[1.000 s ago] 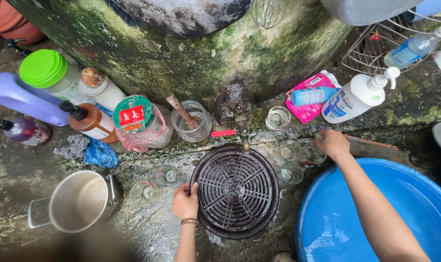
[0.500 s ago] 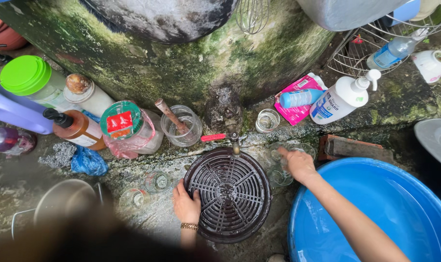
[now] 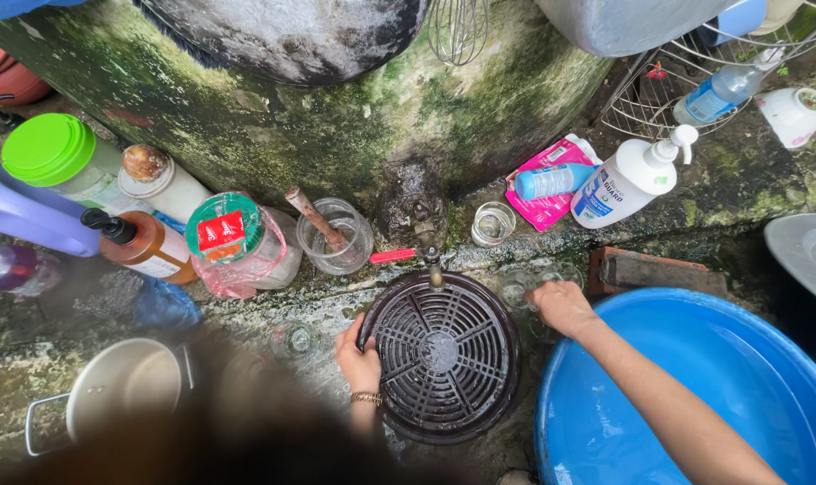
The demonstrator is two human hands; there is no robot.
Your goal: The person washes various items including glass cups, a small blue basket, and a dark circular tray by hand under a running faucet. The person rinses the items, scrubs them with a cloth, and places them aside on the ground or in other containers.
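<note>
2 hands at a round black grille under a small tap.

The left hand has its grip closed on the grille's left rim, with the grille lying flat on wet concrete just right of that grip. The right hand curls over a clear glass just beyond the grille's right edge; whether that grip is closed cannot be told. A blue basin sits right of the right hand, and a metal pot lies well left of the left grip.
</note>
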